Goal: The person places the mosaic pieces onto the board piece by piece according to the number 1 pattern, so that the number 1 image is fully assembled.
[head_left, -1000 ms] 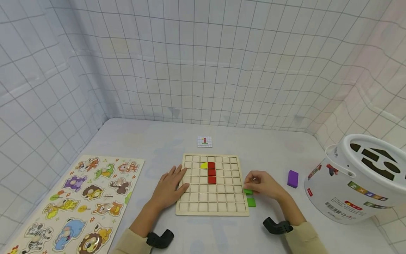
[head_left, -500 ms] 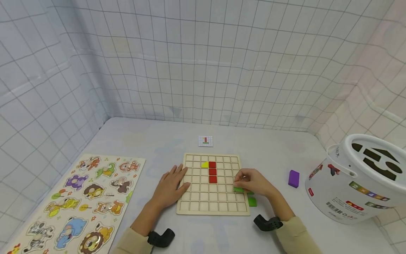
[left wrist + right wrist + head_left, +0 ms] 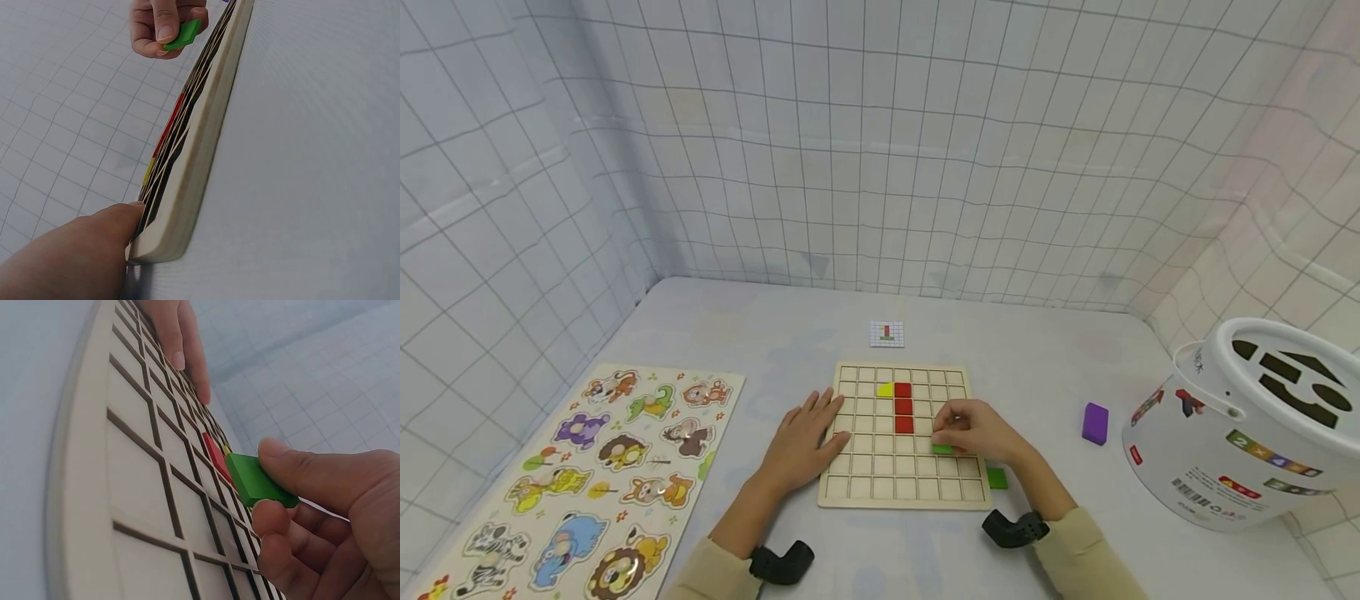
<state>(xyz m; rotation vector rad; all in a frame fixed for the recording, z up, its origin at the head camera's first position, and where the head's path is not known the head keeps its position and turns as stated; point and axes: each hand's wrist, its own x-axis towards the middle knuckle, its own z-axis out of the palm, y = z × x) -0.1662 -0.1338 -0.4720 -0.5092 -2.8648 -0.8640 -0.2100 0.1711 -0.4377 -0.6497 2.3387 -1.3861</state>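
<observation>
A wooden grid board (image 3: 865,492) lies flat on the table. Three red square tiles (image 3: 903,407) form a column in its cells, and a yellow tile (image 3: 886,390) with a slanted edge sits left of the top one. My right hand (image 3: 973,432) is over the right part of the board, pinching a green square tile (image 3: 255,478) between thumb and fingers. In the right wrist view that tile is raised above the grid. My left hand (image 3: 801,442) rests with fingers extended along the board's left edge, thumb on the frame.
Another green tile (image 3: 997,478) lies off the board's right edge. A small pattern card (image 3: 887,334) is behind the board. A purple block (image 3: 1094,423) and a white bucket (image 3: 1195,475) stand on the right, an animal puzzle board (image 3: 647,467) on the left.
My right hand has carried the green tile leftward, from beside the board's right edge to over its cells. The left hand has stayed at the board's left edge.
</observation>
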